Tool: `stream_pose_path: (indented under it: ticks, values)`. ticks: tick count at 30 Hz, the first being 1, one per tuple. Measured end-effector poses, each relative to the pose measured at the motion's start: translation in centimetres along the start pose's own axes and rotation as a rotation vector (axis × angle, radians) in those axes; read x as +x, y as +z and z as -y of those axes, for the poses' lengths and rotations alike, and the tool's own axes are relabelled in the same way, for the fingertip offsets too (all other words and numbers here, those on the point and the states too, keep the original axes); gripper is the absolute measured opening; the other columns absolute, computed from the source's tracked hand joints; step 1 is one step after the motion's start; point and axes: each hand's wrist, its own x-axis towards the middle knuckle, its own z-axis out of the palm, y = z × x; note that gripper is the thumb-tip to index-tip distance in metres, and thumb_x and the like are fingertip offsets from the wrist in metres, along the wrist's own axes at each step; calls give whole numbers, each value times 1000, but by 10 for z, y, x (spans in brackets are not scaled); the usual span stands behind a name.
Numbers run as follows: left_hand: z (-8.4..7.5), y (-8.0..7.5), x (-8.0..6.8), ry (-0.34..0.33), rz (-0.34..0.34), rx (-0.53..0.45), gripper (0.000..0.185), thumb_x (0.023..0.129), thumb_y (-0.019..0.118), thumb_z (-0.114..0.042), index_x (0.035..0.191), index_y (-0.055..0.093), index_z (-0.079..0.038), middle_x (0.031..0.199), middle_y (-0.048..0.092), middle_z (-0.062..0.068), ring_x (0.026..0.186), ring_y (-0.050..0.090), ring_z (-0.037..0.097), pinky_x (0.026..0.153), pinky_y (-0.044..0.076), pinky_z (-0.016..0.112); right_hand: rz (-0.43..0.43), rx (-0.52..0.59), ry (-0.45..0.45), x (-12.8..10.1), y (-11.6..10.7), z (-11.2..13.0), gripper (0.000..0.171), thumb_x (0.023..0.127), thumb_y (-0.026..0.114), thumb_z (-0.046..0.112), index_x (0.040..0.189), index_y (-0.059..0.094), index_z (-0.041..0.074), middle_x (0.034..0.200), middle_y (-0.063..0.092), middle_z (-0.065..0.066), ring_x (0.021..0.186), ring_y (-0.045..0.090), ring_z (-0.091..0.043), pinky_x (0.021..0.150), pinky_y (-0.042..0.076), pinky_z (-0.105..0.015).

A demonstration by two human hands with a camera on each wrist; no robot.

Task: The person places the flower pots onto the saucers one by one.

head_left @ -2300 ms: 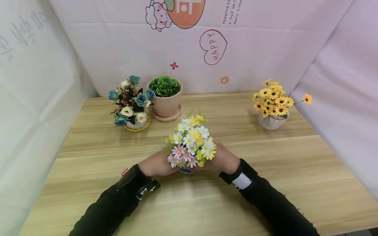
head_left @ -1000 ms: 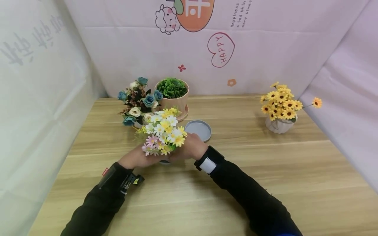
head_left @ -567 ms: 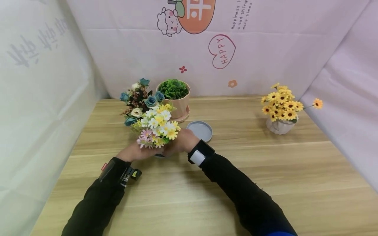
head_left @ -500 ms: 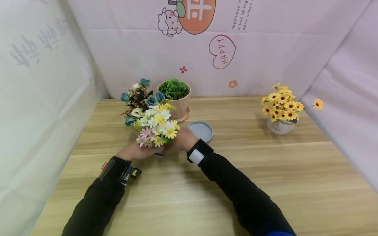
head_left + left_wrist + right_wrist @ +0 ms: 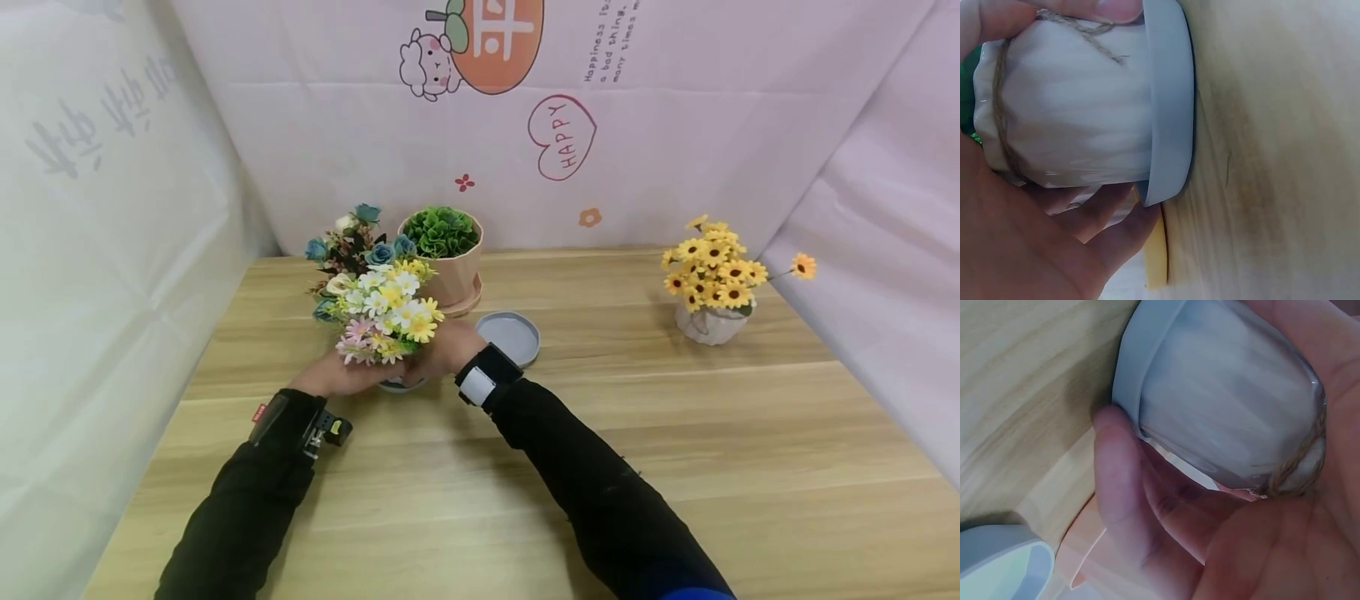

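Observation:
My left hand [image 5: 337, 375] and right hand [image 5: 447, 346] grip a flowerpot of white, yellow and pink daisies [image 5: 382, 312] from both sides. In the left wrist view the pot [image 5: 1079, 106] is white and ribbed, with twine tied round its upper part. It stands in a grey saucer [image 5: 1172, 112], close to the tabletop; fingers of each hand touch that saucer's edge. The daisies hide much of the pot of blue and cream roses [image 5: 380, 253] behind them. A yellow saucer [image 5: 1156, 256] shows beyond my left fingers.
Another grey saucer [image 5: 510, 337] lies right of my right hand. Behind it to the left stands a pink pot [image 5: 453, 279] of green leaves on a pink saucer. At the far right is a pot of yellow flowers [image 5: 712, 322]. White cloth [image 5: 675, 150] bounds the table.
Both hands have carried the daisy pot left and away from me, close to the rose pot. The second grey saucer, earlier hidden, has come into view. The head view has shifted slightly.

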Motion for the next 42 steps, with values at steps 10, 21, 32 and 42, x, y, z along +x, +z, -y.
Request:
stream_pose_path:
  ticks: [10, 21, 32, 42]
  values:
    - [16, -7, 5, 37, -24, -4, 71, 98, 72, -11, 159, 36, -4, 163, 40, 17, 153, 35, 35, 127, 29, 58, -26, -45, 74, 10, 3, 4, 64, 78, 92, 28, 134, 66, 13, 120, 72, -3, 95, 62, -18, 80, 52, -31]
    - [23, -18, 13, -22, 1, -29, 72, 99, 70, -11, 160, 33, 0, 164, 37, 22, 155, 32, 40, 129, 24, 60, -44, -96, 96, 22, 3, 8, 55, 80, 89, 29, 128, 67, 14, 111, 70, -2, 89, 60, -18, 72, 47, -29]
    - [24, -33, 14, -190, 19, 43, 79, 101, 67, -29, 165, 27, -4, 169, 31, 20, 159, 25, 42, 131, 21, 61, -49, -190, 148, 40, 3, 13, 62, 82, 86, 38, 137, 66, 19, 122, 74, 2, 99, 65, -15, 83, 53, -30]
    - [31, -43, 24, -188, 26, 96, 72, 103, 65, -29, 162, 31, -4, 164, 37, 19, 157, 30, 39, 130, 24, 60, -33, -232, 241, 72, 10, 3, 64, 84, 81, 52, 139, 66, 22, 124, 74, 3, 104, 69, -14, 87, 58, -31]
